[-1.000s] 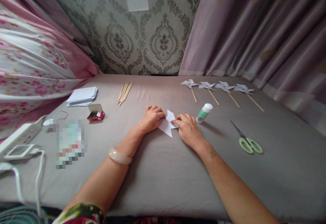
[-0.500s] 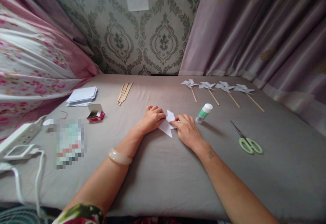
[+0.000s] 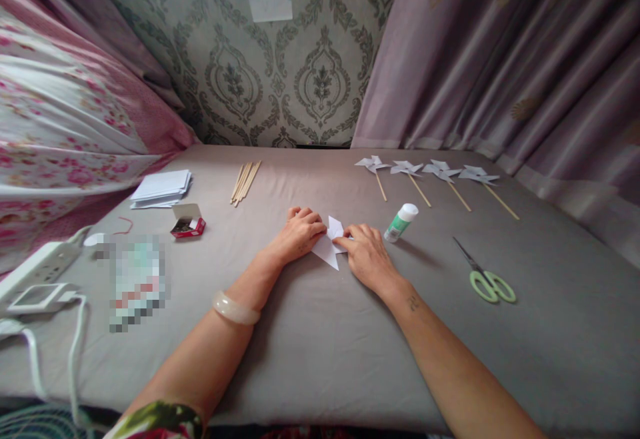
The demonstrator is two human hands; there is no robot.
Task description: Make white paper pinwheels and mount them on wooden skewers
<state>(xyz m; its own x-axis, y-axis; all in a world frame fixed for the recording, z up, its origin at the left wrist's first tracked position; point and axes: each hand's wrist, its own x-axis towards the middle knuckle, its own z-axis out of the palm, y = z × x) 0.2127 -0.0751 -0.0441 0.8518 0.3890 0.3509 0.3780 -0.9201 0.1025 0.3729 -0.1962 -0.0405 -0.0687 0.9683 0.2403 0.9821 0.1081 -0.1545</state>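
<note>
A white folded paper piece (image 3: 329,247) lies on the grey cloth-covered table (image 3: 320,346), its points sticking up and toward me. My left hand (image 3: 299,232) rests curled on its left side, fingertips pressing the paper's edge. My right hand (image 3: 367,256) lies on its right side, fingers bent and pinching the paper near its middle. A white glue bottle with a green label (image 3: 400,222) lies just right of my right hand.
Several finished paper pinwheels on sticks (image 3: 425,178) lie at the back right. Green-handled scissors (image 3: 484,278) sit to the right. Wooden sticks (image 3: 245,181), a stack of white paper (image 3: 163,188) and a small red box (image 3: 187,222) are at the left, with a power strip (image 3: 35,269) at the left edge.
Both hands stay on the paper; my right hand's fingers have crept slightly left and up along the fold. Nothing else has moved.
</note>
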